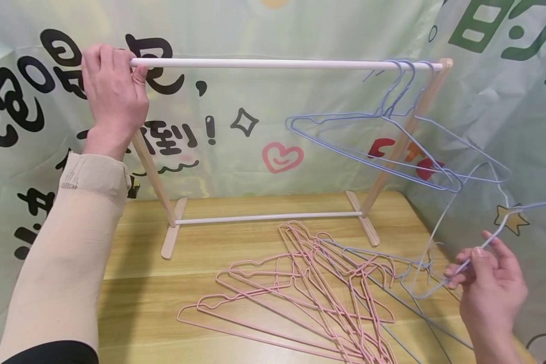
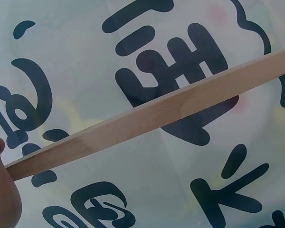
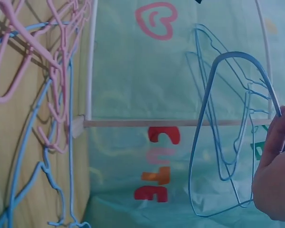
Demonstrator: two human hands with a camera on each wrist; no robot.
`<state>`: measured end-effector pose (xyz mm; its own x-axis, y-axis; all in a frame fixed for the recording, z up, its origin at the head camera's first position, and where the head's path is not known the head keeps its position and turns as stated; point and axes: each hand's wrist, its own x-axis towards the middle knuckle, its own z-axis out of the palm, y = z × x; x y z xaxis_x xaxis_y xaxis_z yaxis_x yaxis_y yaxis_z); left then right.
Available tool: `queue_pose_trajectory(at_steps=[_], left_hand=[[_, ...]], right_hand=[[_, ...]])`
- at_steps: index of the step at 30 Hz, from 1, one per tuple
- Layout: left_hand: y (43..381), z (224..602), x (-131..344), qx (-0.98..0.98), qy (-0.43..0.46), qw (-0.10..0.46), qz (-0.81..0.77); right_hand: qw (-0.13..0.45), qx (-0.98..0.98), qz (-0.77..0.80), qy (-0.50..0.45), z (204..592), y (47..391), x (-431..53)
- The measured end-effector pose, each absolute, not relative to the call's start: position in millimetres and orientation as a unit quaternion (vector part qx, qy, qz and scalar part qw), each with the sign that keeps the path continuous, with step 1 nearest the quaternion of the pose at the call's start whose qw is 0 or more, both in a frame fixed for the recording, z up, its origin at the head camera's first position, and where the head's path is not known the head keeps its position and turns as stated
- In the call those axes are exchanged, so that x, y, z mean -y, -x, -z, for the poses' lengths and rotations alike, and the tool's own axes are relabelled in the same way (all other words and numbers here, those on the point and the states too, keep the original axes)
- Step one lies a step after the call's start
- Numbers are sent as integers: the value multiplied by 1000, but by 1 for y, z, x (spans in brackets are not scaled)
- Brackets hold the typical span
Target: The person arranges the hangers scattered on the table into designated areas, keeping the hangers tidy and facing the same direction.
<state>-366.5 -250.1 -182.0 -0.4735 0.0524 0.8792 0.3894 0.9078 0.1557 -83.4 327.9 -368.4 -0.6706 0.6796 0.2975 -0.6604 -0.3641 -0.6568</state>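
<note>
My left hand (image 1: 114, 86) grips the upper left corner of a small hanging rack, its fingers over the end of the white top rail (image 1: 255, 63). In the left wrist view a slanting wooden leg (image 2: 147, 111) runs up to that hand's edge. At the right, my right hand (image 1: 493, 290) pinches a light blue wire hanger (image 1: 496, 233) between thumb and fingers, held in the air apart from the rail. The right wrist view shows the held hanger's rounded end (image 3: 240, 54). Several blue hangers (image 1: 389, 112) hang by their hooks at the rail's right end.
Pink hangers (image 1: 296, 273) lie tangled on the wooden table (image 1: 136, 298) in front of the rack, with blue hangers (image 1: 393, 290) partly under them at the right. A white lower rail (image 1: 268, 218) joins the rack's feet. A printed cloth (image 1: 236, 167) stands behind and beside it.
</note>
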Motion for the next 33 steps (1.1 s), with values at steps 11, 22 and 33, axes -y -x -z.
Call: queue_pose_trajectory(at_steps=[11, 22, 33], left_hand=[[362, 181, 247, 843, 128, 493, 173], [363, 181, 250, 840, 136, 497, 168], [364, 181, 250, 844, 126, 491, 176]], right_hand=[[426, 359, -829, 49, 363, 81, -344], [415, 401, -812, -90, 350, 65, -340], [352, 499, -778, -147, 316, 48, -327]])
